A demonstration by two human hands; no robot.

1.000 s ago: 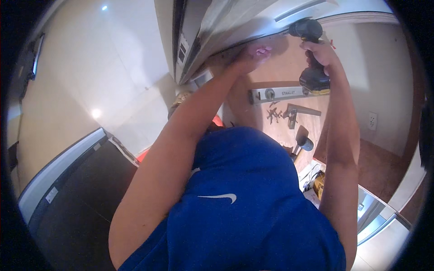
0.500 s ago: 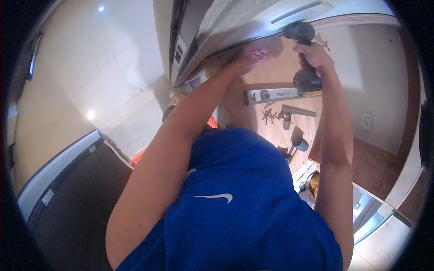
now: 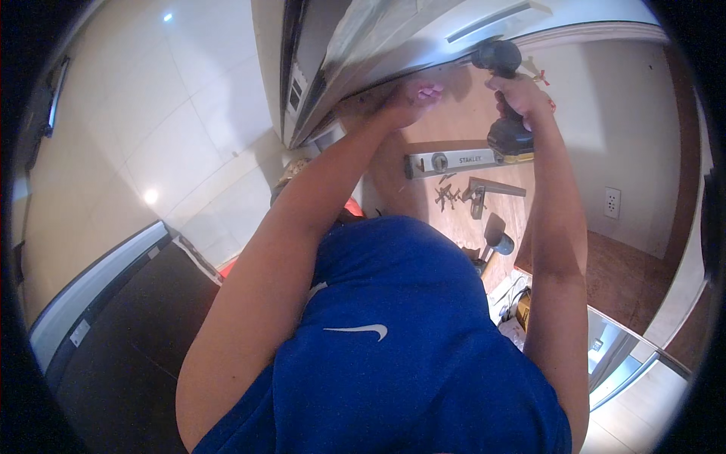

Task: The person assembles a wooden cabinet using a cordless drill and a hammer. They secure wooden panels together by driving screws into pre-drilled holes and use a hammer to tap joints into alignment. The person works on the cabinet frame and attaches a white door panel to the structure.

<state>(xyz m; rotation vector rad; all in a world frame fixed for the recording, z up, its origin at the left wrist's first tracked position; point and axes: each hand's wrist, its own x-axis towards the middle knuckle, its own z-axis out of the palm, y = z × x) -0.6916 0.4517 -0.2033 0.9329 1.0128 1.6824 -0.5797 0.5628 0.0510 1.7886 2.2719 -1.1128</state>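
Note:
My right hand (image 3: 518, 97) is wrapped round the grip of a black cordless drill (image 3: 508, 138), whose yellow-edged battery hangs below. The drill's head points left, close to the pale wall panel (image 3: 484, 30). Opposite it, my left hand (image 3: 414, 101) is closed with its fingers curled, held up near the same panel. What those fingers hold, if anything, cannot be made out. Beneath both hands a silver spirit level (image 3: 469, 160) lies across the wooden surface (image 3: 423, 200). Nearer me are a pile of screws or small anchors (image 3: 448, 197) and a small square (image 3: 478, 200).
A dark blue cylindrical object (image 3: 501, 242) stands right of my shirt. A power outlet (image 3: 612, 203) is on the right wall. To the left are a large dark panel (image 3: 136, 325) and pale floor tiles (image 3: 212, 113). A glass-like panel (image 3: 609, 344) sits at lower right.
Both hands stay nearly where they were; the drill, still in my right hand, shows only a slight shift left and down. The whole view has moved a little.

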